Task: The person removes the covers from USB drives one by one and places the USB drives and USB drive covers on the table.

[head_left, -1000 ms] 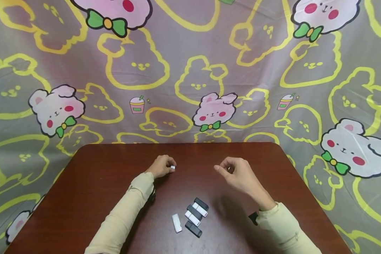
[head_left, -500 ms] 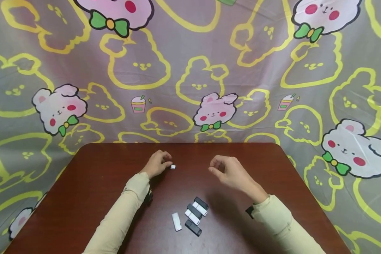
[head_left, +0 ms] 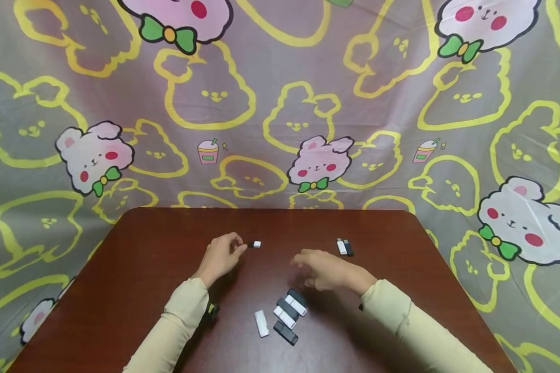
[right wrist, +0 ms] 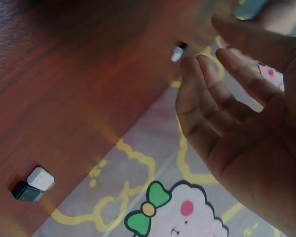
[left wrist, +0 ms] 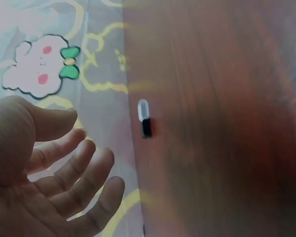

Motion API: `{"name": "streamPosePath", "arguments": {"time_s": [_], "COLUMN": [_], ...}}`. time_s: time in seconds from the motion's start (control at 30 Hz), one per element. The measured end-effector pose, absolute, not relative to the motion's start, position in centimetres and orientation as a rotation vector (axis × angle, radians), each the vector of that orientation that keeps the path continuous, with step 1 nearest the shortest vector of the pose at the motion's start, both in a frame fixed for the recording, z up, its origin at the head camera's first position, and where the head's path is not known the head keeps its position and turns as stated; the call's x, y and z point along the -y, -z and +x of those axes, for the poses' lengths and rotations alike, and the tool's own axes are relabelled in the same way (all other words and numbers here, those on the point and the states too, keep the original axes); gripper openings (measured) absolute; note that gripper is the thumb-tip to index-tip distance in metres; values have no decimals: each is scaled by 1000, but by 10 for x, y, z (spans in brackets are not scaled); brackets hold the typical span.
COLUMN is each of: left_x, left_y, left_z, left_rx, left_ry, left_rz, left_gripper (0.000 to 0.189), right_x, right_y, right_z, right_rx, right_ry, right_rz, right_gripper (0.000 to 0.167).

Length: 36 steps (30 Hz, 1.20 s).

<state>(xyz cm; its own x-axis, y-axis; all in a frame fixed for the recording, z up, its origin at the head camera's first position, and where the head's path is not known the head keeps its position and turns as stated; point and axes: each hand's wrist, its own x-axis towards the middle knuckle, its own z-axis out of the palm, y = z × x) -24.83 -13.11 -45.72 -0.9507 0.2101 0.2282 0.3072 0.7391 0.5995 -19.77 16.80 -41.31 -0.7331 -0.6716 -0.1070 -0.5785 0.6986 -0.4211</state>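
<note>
Near the right fingers [head_left: 309,257], head view alone shows six likely drives [head_left: 285,317]

Far edge of the tabletop [head_left: 144,259]: a patterned cloth [head_left: 261,114] walls it off.
Far strip: bare wood lies between the small black-and-white pieces [head_left: 256,244] and the two sticks [head_left: 341,247] toward the far right corner.
Middle: left hand [head_left: 219,256] and right hand [head_left: 329,269] flank a passable gap.
Toward the near edge: five clustered sticks [head_left: 284,317] and a lone white stick [head_left: 261,324] obstruct the centre.
Left and right edges: open lanes outside both sleeves [head_left: 182,308].
Beneath right hand: clearance over the cluster seems slight, though blur leaves it uncertain.
</note>
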Motion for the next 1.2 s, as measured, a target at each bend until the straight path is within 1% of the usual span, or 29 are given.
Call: {"name": "streamPosePath", "arguments": {"time_s": [0.2,0.3,0.4,0.73,0.93,1.1,1.2], "left_x": [130,130,131,132,131,130,129], "left_y": [454,454,454,456,457,460,461], "left_z": [-224,-217,-213,-204,-202,-202,-202], "left_rx": [2815,2819,2829,2866,2875,2864,2854], "left_ry": [1072,1081,1086,1150,1172,1165,1177], "left_rz": [-403,-409,-410,-392,-407,-440,-446], "left_gripper": [11,13,13,13,10,9,9], "right_x": [-161,-159,-158,-157,-158,-159,-158], "right_y": [425,430,434,441,445,448,449], "right_z": [-195,-192,-190,-192,-193,-191,-188], "right_rx": [-2538,-2512,-2517,-2592,-2609,-2630,-2661], "right_ry": [336,300,264,176,212,138,54], "right_rz": [-918,-910,-940,-1026,-1014,-1020,-1063], "right_gripper": [76,80,80,67,57,48,47]}}
